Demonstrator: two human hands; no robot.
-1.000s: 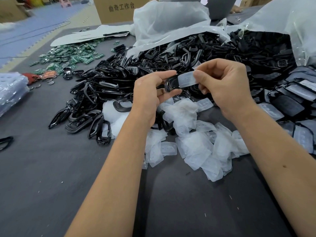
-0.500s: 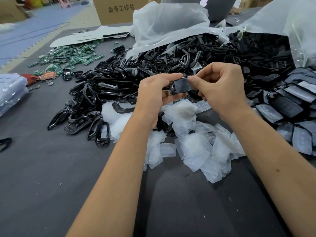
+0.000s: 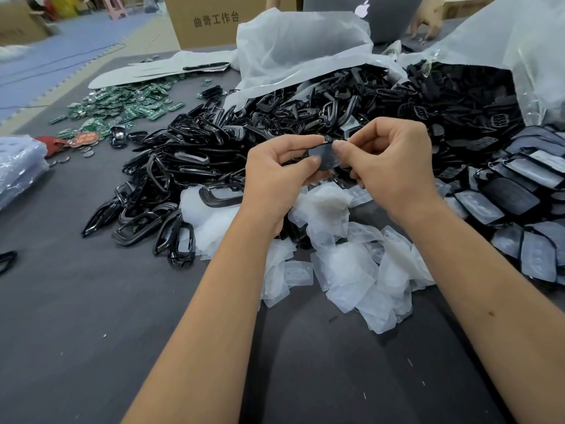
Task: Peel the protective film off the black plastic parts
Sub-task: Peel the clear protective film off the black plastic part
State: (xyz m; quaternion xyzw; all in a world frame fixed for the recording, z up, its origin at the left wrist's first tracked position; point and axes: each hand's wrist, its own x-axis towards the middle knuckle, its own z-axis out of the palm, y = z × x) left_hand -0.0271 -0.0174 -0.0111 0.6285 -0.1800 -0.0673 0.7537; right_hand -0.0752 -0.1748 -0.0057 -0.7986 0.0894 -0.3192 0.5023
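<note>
Between my two hands, above the table, is one small black plastic part (image 3: 324, 157) with a film on its face. My left hand (image 3: 275, 175) pinches its left end between thumb and fingers. My right hand (image 3: 394, 166) pinches its upper right edge with thumb and forefinger, where the film meets the part. Below my hands lies a heap of peeled translucent films (image 3: 345, 258). A big pile of black frame parts (image 3: 189, 166) spreads to the left and back. Film-covered black parts (image 3: 526, 191) lie at the right.
Green circuit boards (image 3: 122, 108) are scattered at the back left. Clear plastic bags (image 3: 299, 47) spill black parts at the back and right. A cardboard box (image 3: 208, 22) and a laptop (image 3: 385, 16) stand behind, with another person's hand (image 3: 425, 24) near the laptop. The dark table (image 3: 91, 316) continues toward me.
One second ago my right hand held the film pulled out to the right of the part. Now both hands sit closer together and lower, with my right fingertips pinching at the part's edge.
</note>
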